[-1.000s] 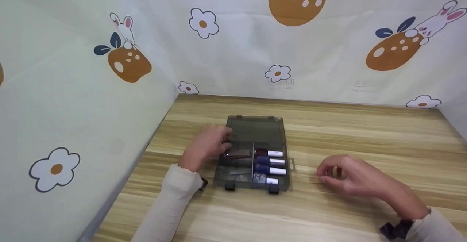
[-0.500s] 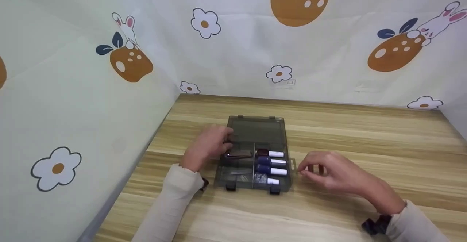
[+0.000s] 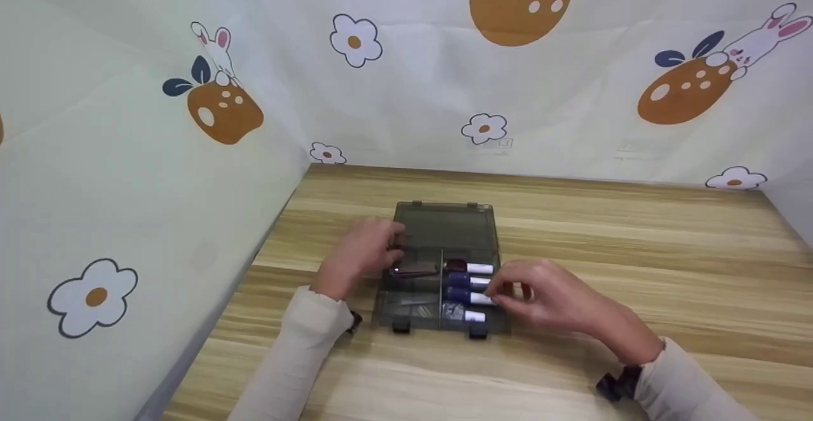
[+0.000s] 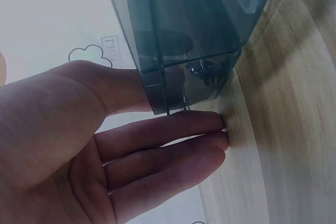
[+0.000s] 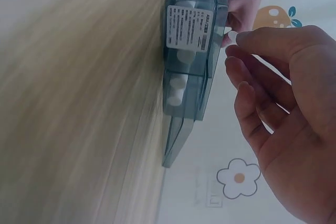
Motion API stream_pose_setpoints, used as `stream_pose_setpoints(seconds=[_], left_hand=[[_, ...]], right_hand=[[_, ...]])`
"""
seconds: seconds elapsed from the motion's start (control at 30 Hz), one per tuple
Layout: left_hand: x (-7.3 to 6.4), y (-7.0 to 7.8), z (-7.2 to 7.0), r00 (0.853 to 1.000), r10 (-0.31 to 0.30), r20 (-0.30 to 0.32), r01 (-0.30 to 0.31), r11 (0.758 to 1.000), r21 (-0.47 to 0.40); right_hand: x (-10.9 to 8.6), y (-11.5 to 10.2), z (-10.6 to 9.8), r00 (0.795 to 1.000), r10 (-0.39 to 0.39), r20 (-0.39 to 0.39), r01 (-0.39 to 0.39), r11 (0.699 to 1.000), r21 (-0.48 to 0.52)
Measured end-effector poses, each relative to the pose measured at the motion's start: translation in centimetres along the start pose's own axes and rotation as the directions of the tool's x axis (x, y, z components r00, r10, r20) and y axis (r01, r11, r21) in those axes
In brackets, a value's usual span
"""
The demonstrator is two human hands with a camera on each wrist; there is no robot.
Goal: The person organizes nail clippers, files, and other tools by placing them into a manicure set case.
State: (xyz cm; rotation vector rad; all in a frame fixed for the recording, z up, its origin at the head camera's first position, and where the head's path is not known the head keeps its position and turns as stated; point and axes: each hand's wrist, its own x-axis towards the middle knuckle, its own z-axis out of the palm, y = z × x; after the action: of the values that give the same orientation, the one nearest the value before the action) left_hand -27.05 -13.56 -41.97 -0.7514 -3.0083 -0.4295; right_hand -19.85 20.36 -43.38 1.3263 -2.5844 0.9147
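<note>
A smoky clear plastic compartment box [image 3: 406, 319] lies opened out on the table, its lid [image 3: 448, 224] folded back. My left hand [image 3: 365, 246] holds its left side near the hinge; through the wall in the left wrist view, the thumb [image 4: 128, 90] shows, with the other fingers outside. My right hand [image 3: 549, 294] hovers over the right edge, thumb and forefinger pinching a small white object [image 5: 232, 36] of unclear kind. Several nail polish bottles with white caps lie in the right compartment, including a dark red one [image 3: 456, 266] and a glittery one [image 3: 453, 311].
A dark, shiny slim item [image 3: 414, 271] lies in the box's upper left compartment, and clear thin strips [image 3: 419, 303] in the lower left one. The box's front latches [image 3: 477, 330] face me. Patterned sheeting [image 3: 406, 78] walls the back and left of the wooden table [image 3: 603, 230].
My right hand has moved left from the bare wood beside the box to above the bottle caps, its fingers staying pinched. The left hand and the box have stayed put.
</note>
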Motion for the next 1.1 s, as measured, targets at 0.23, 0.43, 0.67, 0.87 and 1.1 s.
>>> stream_pose_setpoints(seconds=[0.23,0.43,0.67,0.87,1.1], left_hand=[[-0.1,-0.1,0.1,1.0,0.012,-0.005,-0.012,1.0,0.018],[-0.1,0.0,0.0,0.999,0.033,-0.016,-0.032,0.999,0.033],[0.0,0.2,0.0,1.0,0.01,-0.004,-0.01,1.0,0.024],[0.0,0.1,0.0,1.0,-0.001,0.001,0.001,0.999,0.042],[0.0,0.1,0.1,1.0,-0.005,-0.001,0.005,0.999,0.042]], right_hand=[[2.2,-0.2,1.5,0.996,-0.091,-0.006,0.091,0.996,-0.014],[4.1,-0.7,2.6,0.988,-0.155,-0.004,0.155,0.988,0.004],[5.5,-1.4,3.5,0.988,-0.156,0.021,0.155,0.987,0.029],[5.9,-1.7,4.0,0.988,-0.15,0.035,0.149,0.988,0.031],[5.8,-2.0,4.0,0.995,-0.078,0.064,0.078,0.997,0.006]])
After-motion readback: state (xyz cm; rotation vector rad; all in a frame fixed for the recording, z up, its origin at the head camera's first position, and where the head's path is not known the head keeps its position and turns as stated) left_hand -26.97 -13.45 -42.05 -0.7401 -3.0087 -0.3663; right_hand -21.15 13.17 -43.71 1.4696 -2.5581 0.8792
